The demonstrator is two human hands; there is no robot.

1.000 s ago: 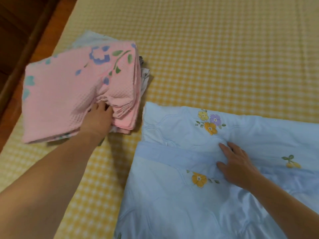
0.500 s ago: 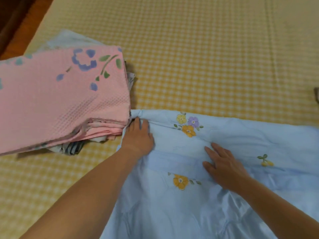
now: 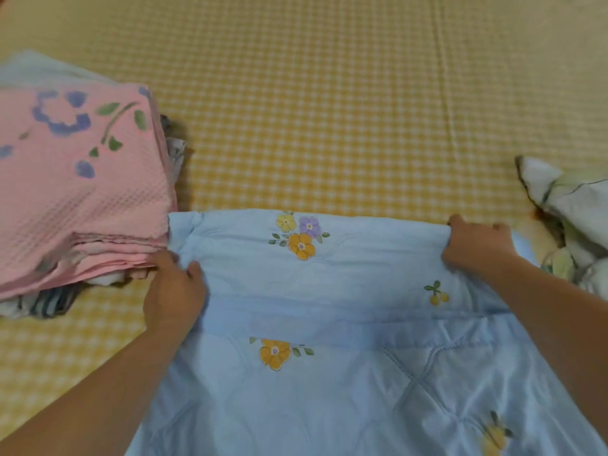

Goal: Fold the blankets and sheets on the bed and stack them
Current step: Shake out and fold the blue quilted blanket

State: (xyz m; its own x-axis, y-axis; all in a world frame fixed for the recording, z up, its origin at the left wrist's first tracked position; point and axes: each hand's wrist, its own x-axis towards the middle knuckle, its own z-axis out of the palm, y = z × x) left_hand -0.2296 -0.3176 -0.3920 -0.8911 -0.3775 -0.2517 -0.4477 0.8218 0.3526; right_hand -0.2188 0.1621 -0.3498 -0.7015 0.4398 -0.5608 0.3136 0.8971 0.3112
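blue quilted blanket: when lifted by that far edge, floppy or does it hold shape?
Probably floppy: the blue quilted blanket bunches and creases where the left hand and right hand grip its far edge, so the middle should sag. The stitched padding suggests some body, likely less limp than a thin sheet. Its smooth-looking surface may slide easily over the checked bed sheet.
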